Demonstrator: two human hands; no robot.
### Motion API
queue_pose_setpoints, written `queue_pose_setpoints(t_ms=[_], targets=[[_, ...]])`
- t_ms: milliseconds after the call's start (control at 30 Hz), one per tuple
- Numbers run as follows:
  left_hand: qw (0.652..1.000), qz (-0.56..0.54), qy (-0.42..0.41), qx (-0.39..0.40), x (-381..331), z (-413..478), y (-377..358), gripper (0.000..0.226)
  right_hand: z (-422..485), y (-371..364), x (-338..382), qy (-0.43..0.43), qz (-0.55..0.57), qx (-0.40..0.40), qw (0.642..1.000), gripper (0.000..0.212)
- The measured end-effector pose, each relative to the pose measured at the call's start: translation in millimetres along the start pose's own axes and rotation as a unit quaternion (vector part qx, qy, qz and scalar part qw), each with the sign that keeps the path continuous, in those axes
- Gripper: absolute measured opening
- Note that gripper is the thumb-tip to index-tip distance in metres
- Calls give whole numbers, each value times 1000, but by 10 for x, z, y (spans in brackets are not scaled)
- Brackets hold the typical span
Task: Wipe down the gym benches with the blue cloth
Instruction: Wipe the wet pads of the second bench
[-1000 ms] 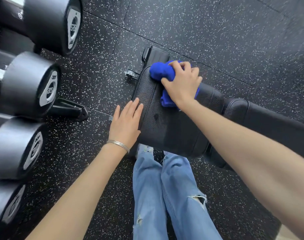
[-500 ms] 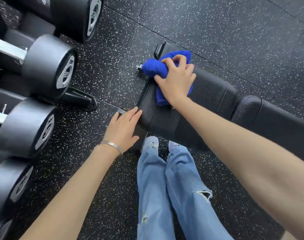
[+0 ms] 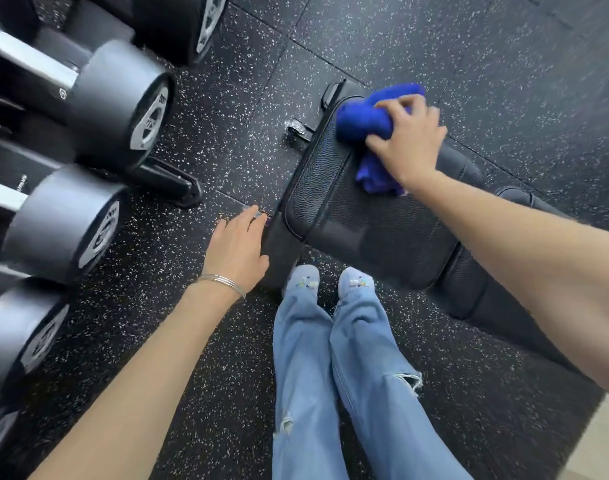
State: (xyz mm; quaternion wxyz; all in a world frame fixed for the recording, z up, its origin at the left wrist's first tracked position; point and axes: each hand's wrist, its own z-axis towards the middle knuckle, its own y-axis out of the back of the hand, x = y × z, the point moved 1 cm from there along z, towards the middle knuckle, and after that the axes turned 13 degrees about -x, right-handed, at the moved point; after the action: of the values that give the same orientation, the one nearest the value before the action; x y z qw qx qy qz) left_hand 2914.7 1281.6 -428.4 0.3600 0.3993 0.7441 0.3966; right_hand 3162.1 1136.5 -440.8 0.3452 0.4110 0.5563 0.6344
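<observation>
Your right hand [image 3: 408,140] grips the bunched cloth [image 3: 363,121] on the far end of the bench [image 3: 348,220]; your left hand [image 3: 235,251], fingers straight and empty, lies at the bench's left edge, well apart. Judge the job as early: the back pad [image 3: 472,292], at the bench's right, is probably not yet wiped. Your right arm hides much of it, and no other bench shows.

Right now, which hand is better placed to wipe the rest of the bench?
The right hand: it grips the blue cloth on the bench pad. The left hand lies flat by the pad's edge, holding nothing.
</observation>
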Motion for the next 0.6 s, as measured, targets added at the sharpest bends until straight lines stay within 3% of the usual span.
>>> queue_pose_setpoints(t_ms=[33, 67, 100, 233, 400, 467, 600], targets=[[1000, -4, 3, 1, -16, 0, -11, 69, -21, -11, 67, -93, -4, -5, 996, 47], [1000, -9, 5, 2, -38, 1, -16, 70, -90, -7, 152, -113, -15, -4, 994, 48], [1000, -16, 6, 1, -64, 9, -15, 71, -200, 4, 232, -78, -26, -5, 997, 48], [999, -44, 5, -19, -135, 56, 6, 72, -1071, 23, 389, 158, 21, 13, 987, 47], [998, -56, -22, -22, -211, 124, 29, 72, -1681, 32, -49, 428, 20, 27, 903, 17], [997, -56, -38, -21, -251, 156, 37, 73, -1754, 78, -415, 434, 23, 40, 900, 17], [997, -63, -46, -25, -277, 229, 40, 73, -1863, 198, -763, 338, 24, 61, 939, 40]])
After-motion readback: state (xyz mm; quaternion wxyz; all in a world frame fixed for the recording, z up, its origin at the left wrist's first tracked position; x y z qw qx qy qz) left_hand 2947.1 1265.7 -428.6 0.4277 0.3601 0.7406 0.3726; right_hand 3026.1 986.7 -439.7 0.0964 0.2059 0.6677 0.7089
